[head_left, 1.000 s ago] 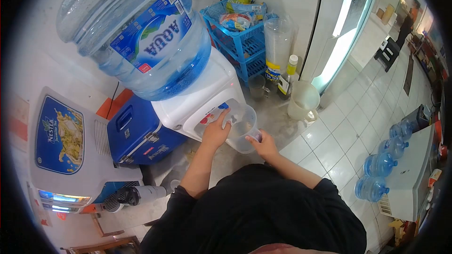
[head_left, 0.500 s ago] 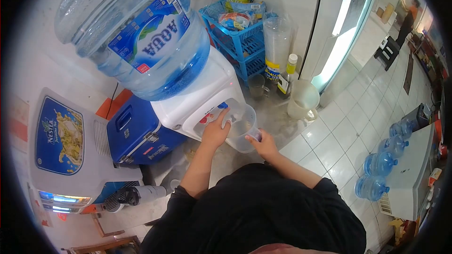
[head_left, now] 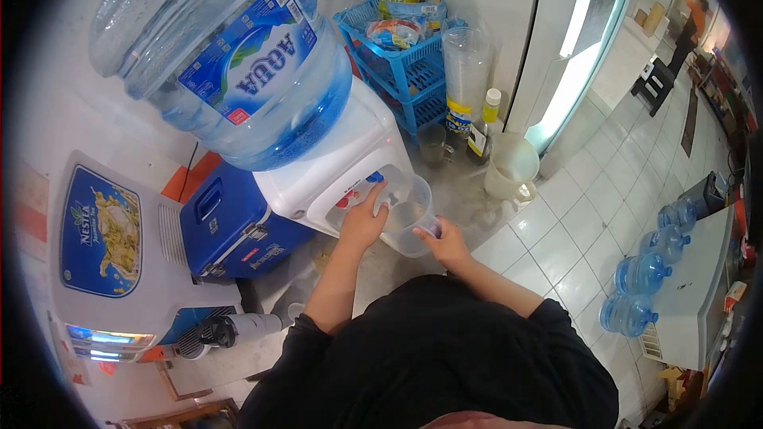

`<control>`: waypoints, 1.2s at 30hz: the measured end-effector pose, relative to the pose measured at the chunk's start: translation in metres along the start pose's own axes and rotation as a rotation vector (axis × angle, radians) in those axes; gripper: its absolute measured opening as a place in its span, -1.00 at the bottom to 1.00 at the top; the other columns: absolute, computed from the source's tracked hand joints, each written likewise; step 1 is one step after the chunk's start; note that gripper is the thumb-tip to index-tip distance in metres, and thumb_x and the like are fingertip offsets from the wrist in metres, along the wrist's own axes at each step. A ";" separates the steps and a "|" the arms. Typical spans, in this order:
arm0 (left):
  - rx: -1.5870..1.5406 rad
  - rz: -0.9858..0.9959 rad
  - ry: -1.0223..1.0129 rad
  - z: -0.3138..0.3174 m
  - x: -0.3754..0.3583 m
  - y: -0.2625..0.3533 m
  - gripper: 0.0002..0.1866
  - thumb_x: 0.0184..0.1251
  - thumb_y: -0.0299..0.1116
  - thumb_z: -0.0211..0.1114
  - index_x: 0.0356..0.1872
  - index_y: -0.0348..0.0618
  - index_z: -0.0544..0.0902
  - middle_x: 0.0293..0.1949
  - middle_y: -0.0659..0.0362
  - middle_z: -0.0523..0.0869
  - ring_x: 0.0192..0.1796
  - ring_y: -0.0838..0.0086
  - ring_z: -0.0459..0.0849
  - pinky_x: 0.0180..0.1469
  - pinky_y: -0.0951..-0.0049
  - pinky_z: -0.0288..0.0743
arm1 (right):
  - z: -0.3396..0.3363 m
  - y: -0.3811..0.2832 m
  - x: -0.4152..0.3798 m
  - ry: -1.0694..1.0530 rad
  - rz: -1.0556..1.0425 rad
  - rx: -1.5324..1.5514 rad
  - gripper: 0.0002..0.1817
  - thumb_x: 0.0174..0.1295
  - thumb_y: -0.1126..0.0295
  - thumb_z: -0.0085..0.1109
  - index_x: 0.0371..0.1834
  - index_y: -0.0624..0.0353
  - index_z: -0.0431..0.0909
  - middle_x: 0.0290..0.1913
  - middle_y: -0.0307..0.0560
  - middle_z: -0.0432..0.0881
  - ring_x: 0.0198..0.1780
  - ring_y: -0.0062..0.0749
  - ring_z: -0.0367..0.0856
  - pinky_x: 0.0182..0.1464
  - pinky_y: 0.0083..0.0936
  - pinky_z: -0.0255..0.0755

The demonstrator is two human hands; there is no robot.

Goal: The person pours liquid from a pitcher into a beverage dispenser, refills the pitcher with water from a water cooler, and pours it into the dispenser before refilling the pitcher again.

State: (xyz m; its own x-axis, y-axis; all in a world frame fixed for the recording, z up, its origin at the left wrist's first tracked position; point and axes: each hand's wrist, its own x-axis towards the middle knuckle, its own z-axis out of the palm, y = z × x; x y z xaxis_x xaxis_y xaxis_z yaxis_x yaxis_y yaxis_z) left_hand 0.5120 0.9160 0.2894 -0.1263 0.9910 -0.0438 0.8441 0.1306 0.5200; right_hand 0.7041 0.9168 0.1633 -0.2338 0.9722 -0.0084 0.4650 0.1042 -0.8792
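My left hand (head_left: pixel 366 220) reaches to the front of a white water dispenser (head_left: pixel 367 131). Its extended index finger touches the blue tap (head_left: pixel 375 178), with the thumb held apart. A red tap (head_left: pixel 343 201) sits beside that hand. My right hand (head_left: pixel 446 243) is closed round the handle of a translucent plastic pitcher (head_left: pixel 414 205). The pitcher is in front of the dispenser, its mouth near the taps. How much liquid it holds, I cannot make out. A large blue water bottle (head_left: pixel 230 56) stands upside down on the dispenser.
Left are a blue cooler box (head_left: pixel 238 222) and a drink machine (head_left: pixel 103 230). Behind are a blue rack (head_left: pixel 405 71), stacked plastic cups (head_left: pixel 467 71), a syrup bottle (head_left: pixel 483 127) and a cream pitcher (head_left: pixel 511 165). Several water bottles (head_left: pixel 644 274) stand right; a person (head_left: pixel 690 28) is far off.
Both hands keep their places at the tap and the pitcher. The view has shifted very slightly. The distant person has moved a little.
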 end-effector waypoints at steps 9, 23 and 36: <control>-0.023 0.002 0.020 -0.002 -0.002 0.004 -0.49 0.25 -0.12 0.02 0.26 0.34 0.29 -0.26 -0.18 0.65 -0.14 -0.04 0.62 -0.02 0.12 0.44 | 0.007 0.011 0.001 0.023 -0.056 0.084 -0.64 0.11 0.19 0.28 -0.24 0.30 0.54 -0.44 -0.08 0.60 -0.42 -0.50 0.49 -0.32 -0.49 0.39; -0.017 -0.021 0.008 -0.001 -0.001 0.002 -0.50 0.24 -0.11 0.02 0.26 0.35 0.30 -0.36 -0.18 0.65 -0.19 -0.05 0.63 -0.04 0.11 0.44 | 0.013 0.014 0.002 0.098 -0.038 -0.031 -0.64 0.11 0.19 0.29 -0.23 0.30 0.54 -0.46 -0.06 0.60 -0.43 -0.48 0.51 -0.32 -0.48 0.39; -0.020 0.009 0.009 -0.002 -0.001 0.003 -0.50 0.26 -0.14 0.03 0.26 0.32 0.28 -0.29 -0.18 0.65 -0.17 -0.02 0.63 -0.03 0.14 0.44 | -0.003 -0.001 0.001 0.025 -0.059 0.075 -0.63 0.09 0.18 0.30 -0.24 0.29 0.55 -0.50 -0.11 0.57 -0.48 -0.51 0.45 -0.36 -0.49 0.36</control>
State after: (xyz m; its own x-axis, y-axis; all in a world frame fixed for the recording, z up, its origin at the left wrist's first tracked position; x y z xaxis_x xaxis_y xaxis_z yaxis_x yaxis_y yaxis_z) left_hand 0.5140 0.9153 0.2928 -0.1239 0.9918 -0.0313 0.8348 0.1213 0.5370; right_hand 0.7054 0.9183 0.1657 -0.2374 0.9698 0.0554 0.3858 0.1465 -0.9109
